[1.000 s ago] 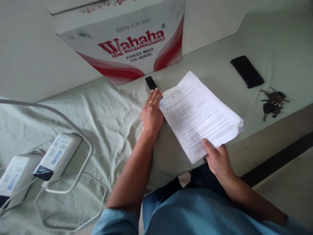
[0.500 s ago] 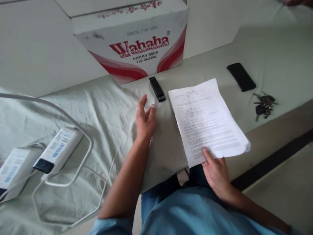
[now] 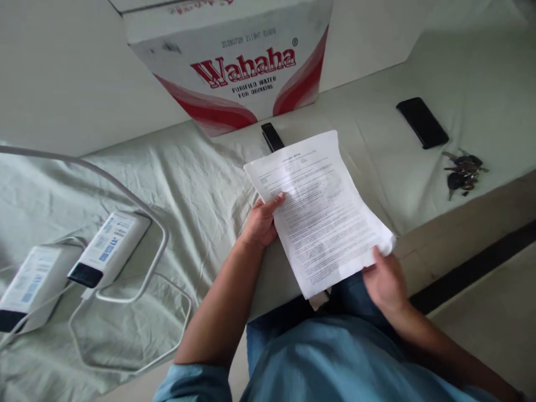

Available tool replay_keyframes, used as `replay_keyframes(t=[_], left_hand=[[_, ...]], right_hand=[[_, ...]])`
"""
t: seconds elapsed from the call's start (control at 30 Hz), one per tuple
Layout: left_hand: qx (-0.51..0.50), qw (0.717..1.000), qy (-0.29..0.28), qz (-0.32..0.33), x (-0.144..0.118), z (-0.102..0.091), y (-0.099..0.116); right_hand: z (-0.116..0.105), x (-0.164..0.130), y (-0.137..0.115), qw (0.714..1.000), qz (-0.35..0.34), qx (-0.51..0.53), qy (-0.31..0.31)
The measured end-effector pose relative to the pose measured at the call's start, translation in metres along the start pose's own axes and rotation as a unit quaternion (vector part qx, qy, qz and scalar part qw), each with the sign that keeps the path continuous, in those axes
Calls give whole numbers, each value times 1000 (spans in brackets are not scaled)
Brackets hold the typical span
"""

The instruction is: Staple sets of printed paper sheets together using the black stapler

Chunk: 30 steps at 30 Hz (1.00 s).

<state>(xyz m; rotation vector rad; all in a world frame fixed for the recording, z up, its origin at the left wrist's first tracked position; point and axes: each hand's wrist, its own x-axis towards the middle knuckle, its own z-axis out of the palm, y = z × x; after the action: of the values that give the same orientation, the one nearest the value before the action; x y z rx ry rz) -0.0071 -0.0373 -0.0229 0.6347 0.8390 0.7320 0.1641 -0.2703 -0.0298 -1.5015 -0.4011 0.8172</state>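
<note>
Green cloth [image 3: 205, 184], printed papers [image 3: 322, 218] in left hand [image 3: 260, 222] and right hand [image 3: 386, 282]

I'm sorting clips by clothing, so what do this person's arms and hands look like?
The left hand and right hand are ungloved, with no watch showing on either wrist. A short, plain blue sleeve covers the upper left arm, matching the blue shirt.

Arms [image 3: 220, 298] forward, fingers [image 3: 275, 202] in pinch grip
</note>
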Motion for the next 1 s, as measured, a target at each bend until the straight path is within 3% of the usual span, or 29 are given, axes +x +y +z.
replay_keyframes(t=[0.1,0.2,0.4,0.53,0.73,1.0], left_hand=[[13,1000,-3,-10,-1,-1,3],[27,999,-19,-18,-3,-2,4],[29,999,-27,5,-5,-4,4],[27,999,-31,14,-5,-7,3],[20,999,-45,9,-4,-8,1],[3,998,-61,-20,3,-13,5]], right_hand=[[-19,50,-31,996,-60,25,58],[-19,95,-56,994,-109,-3,8],[31,150,-74,976,-106,-38,-188],[62,178,-77,972,-105,-21,-209],[76,205,-60,973,-117,-9,-198],[77,207,-48,976,-100,-5,-192]])
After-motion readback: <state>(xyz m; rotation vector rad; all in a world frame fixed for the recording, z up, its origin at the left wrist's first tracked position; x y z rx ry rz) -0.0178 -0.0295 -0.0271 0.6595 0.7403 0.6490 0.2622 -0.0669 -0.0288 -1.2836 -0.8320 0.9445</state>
